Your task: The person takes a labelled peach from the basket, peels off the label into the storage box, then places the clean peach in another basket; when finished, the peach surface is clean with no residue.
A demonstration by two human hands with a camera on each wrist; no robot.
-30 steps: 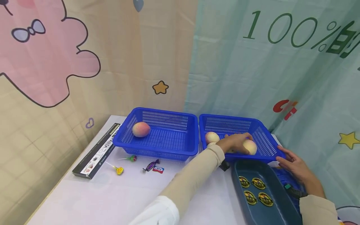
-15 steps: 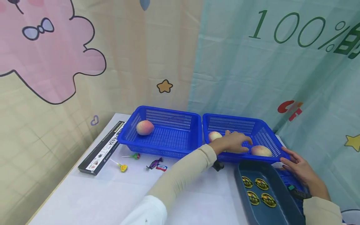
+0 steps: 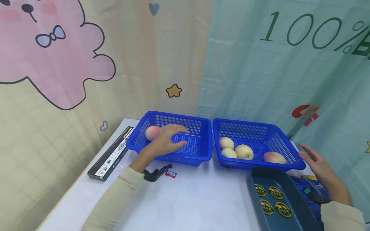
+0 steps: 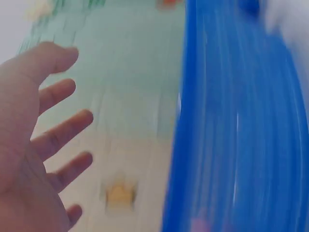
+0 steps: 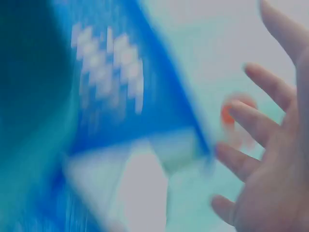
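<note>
My left hand (image 3: 167, 141) is above the left blue plastic basket (image 3: 206, 154), fingers spread and holding nothing. One pink-and-yellow peach (image 3: 152, 132) sits in that basket, partly covered by the hand. In the left wrist view the same hand (image 4: 34, 145) has its fingers apart beside a blurred blue basket wall (image 4: 188, 121). My right hand (image 3: 322, 168) hovers just off the right corner of the right blue basket (image 3: 300, 165), fingers extended. Three pale peaches (image 3: 244, 152) are grouped at that basket's left end, and a pinker peach (image 3: 274, 157) lies at its front right.
A dark teal tray (image 3: 289, 195) with several round black-and-gold stickers stands in front of the right basket. Beside it is a blue package (image 3: 307, 184). A long black-and-white box (image 3: 111, 154) lies at left. Wrapped candies (image 3: 170, 174) are on the white table (image 3: 208, 199).
My left hand has left the right basket, letting the pinker peach lie there, and swung left over the other basket. My right hand has come off the right basket's rim.
</note>
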